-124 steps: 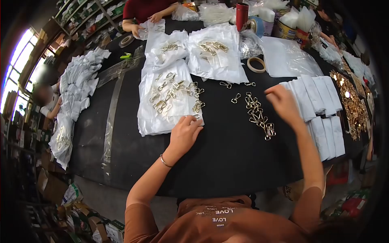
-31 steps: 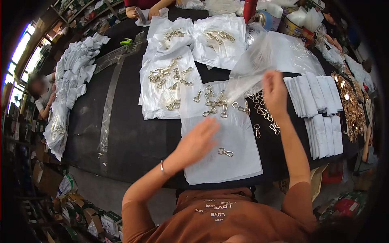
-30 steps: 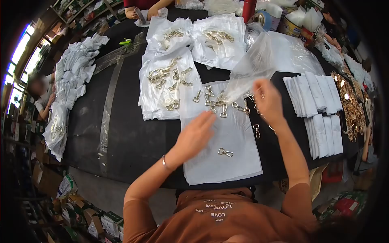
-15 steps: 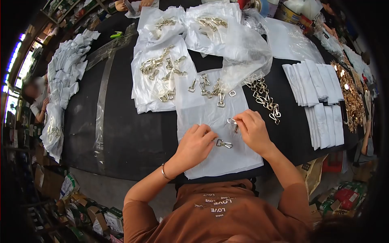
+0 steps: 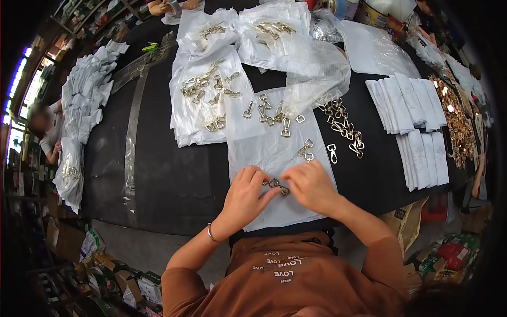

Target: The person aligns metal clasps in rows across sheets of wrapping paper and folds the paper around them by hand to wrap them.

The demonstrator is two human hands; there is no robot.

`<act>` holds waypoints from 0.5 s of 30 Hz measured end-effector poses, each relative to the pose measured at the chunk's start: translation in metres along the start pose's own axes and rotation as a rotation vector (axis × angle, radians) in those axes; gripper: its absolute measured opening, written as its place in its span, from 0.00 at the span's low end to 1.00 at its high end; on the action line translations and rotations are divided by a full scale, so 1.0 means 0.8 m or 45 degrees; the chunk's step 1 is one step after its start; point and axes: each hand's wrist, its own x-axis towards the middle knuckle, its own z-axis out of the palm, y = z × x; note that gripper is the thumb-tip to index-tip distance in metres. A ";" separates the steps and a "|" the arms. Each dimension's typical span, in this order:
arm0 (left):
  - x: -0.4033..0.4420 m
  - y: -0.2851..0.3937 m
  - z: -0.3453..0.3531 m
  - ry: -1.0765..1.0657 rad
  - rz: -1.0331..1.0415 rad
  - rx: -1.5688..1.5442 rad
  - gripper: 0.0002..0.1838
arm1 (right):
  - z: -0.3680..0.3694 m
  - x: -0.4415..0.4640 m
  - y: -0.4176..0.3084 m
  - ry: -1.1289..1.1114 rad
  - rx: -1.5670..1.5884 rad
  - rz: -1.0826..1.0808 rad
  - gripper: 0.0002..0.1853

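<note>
My left hand (image 5: 246, 192) is closed, thumb and fingers pinching a metal snap hook (image 5: 278, 186) low over a white plastic sheet (image 5: 253, 153). Close against the hook's right side is my right hand (image 5: 312, 186), its fingers curled; their tips are partly hidden, so what they grip cannot be made out. Just beyond the right hand, a loose snap hook (image 5: 306, 146) lies on the sheet. Another snap hook (image 5: 332, 153) rests on the black table to the right. A cluster of snap hooks (image 5: 274, 113) spreads across the sheet's far part.
White bags with hooks on top (image 5: 206, 111) lie ahead to the left. More hooks (image 5: 340, 121) spill from a clear bag (image 5: 319, 74). Folded white bags (image 5: 406, 105) are stacked at right, beside gold-coloured pieces (image 5: 453, 121). Bunched white bags (image 5: 90, 79) line the left edge, near another person (image 5: 50, 129).
My right hand has left a hook on the sheet's right side and moved down-left toward my left hand. The hook that lay between the hands is now in my left fingers.
</note>
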 end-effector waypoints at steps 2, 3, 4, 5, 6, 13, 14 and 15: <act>-0.002 0.005 0.000 -0.008 -0.014 0.115 0.09 | -0.030 0.009 0.017 -0.008 -0.075 -0.008 0.05; -0.002 0.006 0.001 -0.009 -0.021 0.173 0.10 | -0.041 0.011 0.024 -0.014 -0.150 -0.023 0.04; -0.002 0.005 0.002 -0.005 -0.022 0.171 0.10 | -0.045 0.008 0.029 -0.018 -0.153 -0.026 0.04; 0.000 0.001 0.006 0.008 -0.008 0.202 0.10 | -0.049 0.006 0.034 -0.047 -0.175 -0.018 0.05; 0.003 -0.003 0.009 0.017 0.007 0.231 0.11 | -0.052 0.003 0.037 -0.075 -0.196 -0.006 0.05; 0.020 0.017 0.014 0.009 -0.023 0.307 0.15 | -0.024 -0.007 0.044 -0.097 -0.066 0.172 0.06; 0.020 0.015 0.014 0.009 -0.024 0.311 0.15 | -0.026 -0.006 0.042 -0.095 -0.063 0.170 0.06; 0.019 0.010 0.017 0.017 -0.008 0.300 0.15 | -0.033 -0.005 0.038 -0.103 -0.085 0.137 0.06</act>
